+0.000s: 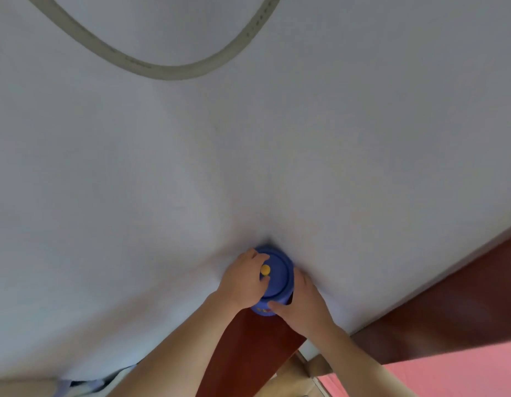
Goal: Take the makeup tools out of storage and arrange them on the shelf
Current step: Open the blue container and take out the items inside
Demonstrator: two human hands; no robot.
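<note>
A round blue container with a blue lid and a small yellow knob stands on a dark red wooden surface against a white wall. My left hand rests on the lid's left side, with fingers curled by the yellow knob. My right hand grips the container's lower right side. The container's contents are hidden, and no makeup tools are in view.
The white wall fills most of the view. A grey cable loops across its top. A dark red wooden edge runs to the right, with a pink surface below it.
</note>
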